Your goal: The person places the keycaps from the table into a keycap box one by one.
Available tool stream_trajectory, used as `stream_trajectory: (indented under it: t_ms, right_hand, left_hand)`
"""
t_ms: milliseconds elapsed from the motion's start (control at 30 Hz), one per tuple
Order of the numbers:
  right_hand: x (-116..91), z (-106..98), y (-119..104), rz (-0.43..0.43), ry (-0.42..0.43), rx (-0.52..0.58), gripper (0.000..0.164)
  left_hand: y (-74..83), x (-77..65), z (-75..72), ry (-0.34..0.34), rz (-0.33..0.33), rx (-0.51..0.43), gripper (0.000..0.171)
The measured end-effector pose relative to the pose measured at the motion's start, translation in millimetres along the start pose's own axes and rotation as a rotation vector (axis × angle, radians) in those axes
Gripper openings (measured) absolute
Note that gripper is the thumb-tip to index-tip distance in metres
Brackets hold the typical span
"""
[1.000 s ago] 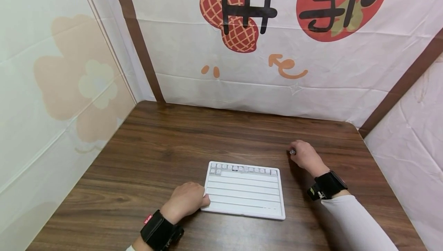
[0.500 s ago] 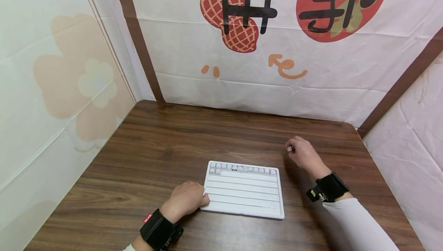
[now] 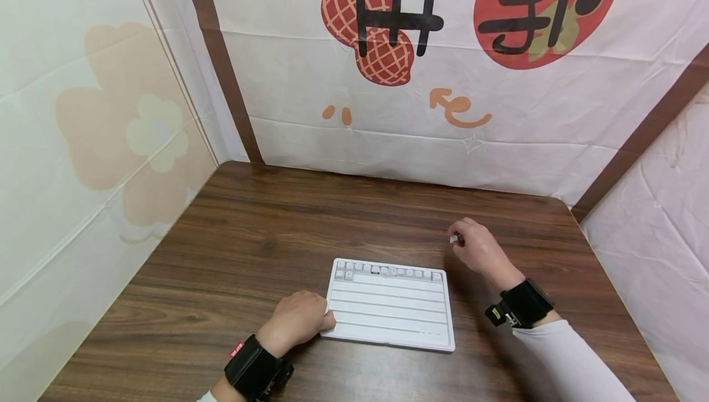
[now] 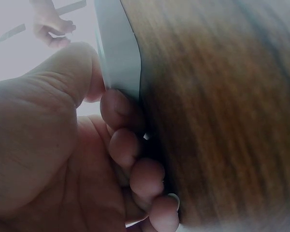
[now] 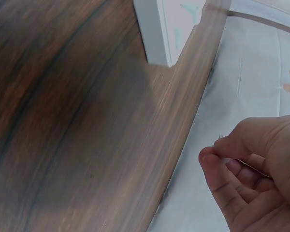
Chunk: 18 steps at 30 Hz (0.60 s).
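A white grooved tray lies on the wooden table, with small whitish keycap-like pieces lined up in its far rows. At its left edge my left hand grips the side, thumb over the top and fingers curled against the edge; the left wrist view shows the tray's side wall between thumb and forefinger. My right hand is up beyond the tray's far right corner. Its thumb and forefinger pinch a small whitish keycap-like piece, mostly hidden by the fingertips in the right wrist view.
The brown wooden table reaches back to a white printed cloth. More cloth hangs along the right side and a pale flowered sheet along the left. A black band with a camera sits on each wrist.
My right hand has shifted a little left toward the tray, the small piece in its fingertips coming into plainer view. My left hand and the tray stay put.
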State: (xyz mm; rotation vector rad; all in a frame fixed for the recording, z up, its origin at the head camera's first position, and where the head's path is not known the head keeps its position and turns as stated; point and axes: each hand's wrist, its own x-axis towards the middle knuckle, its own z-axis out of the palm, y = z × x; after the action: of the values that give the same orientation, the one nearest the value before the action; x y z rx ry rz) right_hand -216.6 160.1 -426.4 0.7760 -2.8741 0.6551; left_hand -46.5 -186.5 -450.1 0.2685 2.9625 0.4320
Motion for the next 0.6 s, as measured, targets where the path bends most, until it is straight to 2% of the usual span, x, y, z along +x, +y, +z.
stream_trajectory:
  t_ms: [133,467,600]
  right_hand:
    - [0,5,-9,-0.057,-0.004,0.003,0.022]
    - [-1,9,-41,-0.065,-0.096,0.059,0.021]
    - [1,12,-53,-0.107,-0.106,0.059,0.020]
  left_hand:
    - [0.1,0.0,0.4,0.004,0.001,0.000,0.030]
    - [0.0,0.8,1.3,-0.010,0.000,0.002,0.030]
    - [-0.5,1.7,1.6,-0.015,-0.007,0.004,0.031]
